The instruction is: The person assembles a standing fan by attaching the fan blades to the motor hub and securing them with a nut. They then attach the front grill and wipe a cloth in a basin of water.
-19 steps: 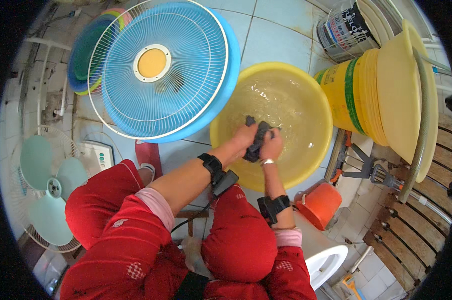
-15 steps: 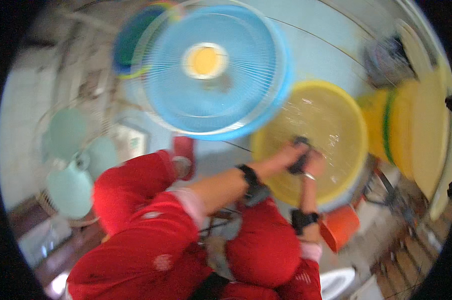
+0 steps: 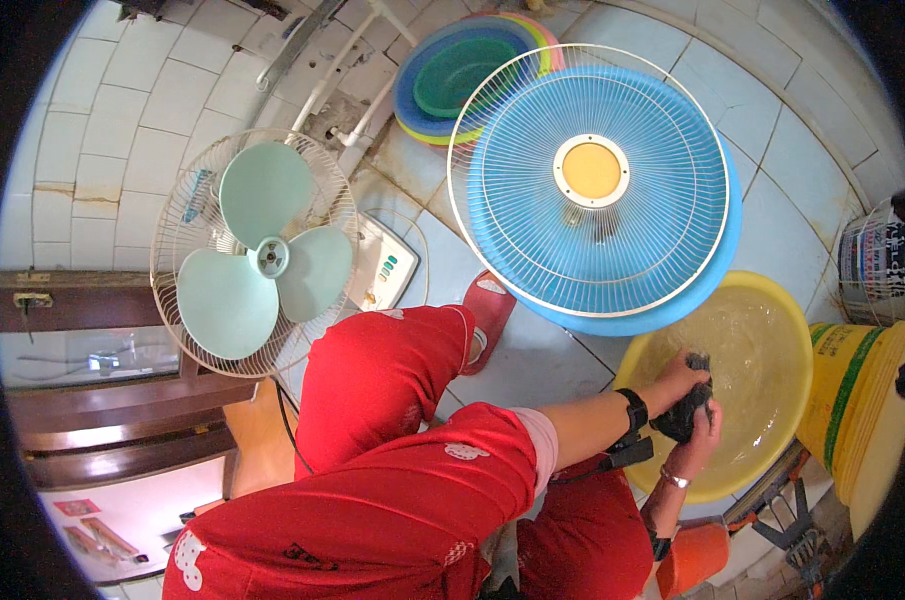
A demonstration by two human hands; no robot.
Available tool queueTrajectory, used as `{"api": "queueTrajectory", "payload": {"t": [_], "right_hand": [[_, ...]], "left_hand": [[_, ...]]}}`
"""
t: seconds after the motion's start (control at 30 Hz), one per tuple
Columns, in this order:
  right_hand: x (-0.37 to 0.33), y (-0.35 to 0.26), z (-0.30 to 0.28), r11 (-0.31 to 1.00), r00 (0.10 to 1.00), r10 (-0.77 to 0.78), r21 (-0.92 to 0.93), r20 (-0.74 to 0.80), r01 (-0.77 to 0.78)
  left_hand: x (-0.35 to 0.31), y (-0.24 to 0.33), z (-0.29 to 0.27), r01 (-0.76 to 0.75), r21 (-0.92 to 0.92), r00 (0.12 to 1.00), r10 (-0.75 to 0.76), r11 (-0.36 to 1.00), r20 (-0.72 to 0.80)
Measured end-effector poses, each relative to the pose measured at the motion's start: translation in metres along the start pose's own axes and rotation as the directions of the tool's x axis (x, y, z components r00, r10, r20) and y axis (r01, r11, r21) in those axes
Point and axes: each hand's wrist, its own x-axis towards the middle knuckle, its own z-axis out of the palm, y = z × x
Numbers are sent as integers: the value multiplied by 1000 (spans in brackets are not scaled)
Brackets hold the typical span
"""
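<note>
Both my hands are over a round yellow basin [image 3: 795, 365] of water, gripping a dark, wet-looking cloth [image 3: 689, 410]. My left hand [image 3: 677, 380] has its fingers closed on the upper end of the cloth. Lower down, my right hand [image 3: 706, 436], with a bracelet at its wrist, holds the other side of it. Just left of the yellow basin, a white wire fan guard [image 3: 593, 170] with a yellow centre lies across a wide blue basin [image 3: 735, 215].
A standing fan [image 3: 271, 257] with pale green blades and its rear guard is at the left. Nested coloured basins [image 3: 413, 108] lie behind. Yellow buckets [image 3: 853, 400] stand right of the yellow basin, an orange container [image 3: 695, 556] nearer me.
My view has swung left, so the basins and my hands sit further right and lower, and the whole fan shows. Both hands still hold the dark cloth over the yellow basin.
</note>
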Motion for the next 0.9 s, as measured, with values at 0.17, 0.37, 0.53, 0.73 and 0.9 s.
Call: {"api": "queueTrajectory", "payload": {"t": [0.17, 0.37, 0.53, 0.73, 0.9], "right_hand": [[54, 22, -17, 721, 977, -132, -693, -166, -20], [50, 48, -30, 932, 998, -56, -360, 2, 53], [80, 72, -63, 673, 954, -140, -732, -266, -105], [82, 130, -97, 658, 911, 71, -668, -405, -348], [49, 58, -59, 929, 937, 347, 123, 26, -348]], "left_hand": [[-16, 2, 23, -100, 484, 989, 34, 869, 143], [-11, 14, 15, -118, 311, 992, 128, 943, -14], [-9, 3, 19, -87, 438, 985, 11, 895, 175], [10, -43, 12, -202, 490, 966, 255, 848, -43], [17, -36, 9, 60, 278, 990, -93, 959, 110]]}}
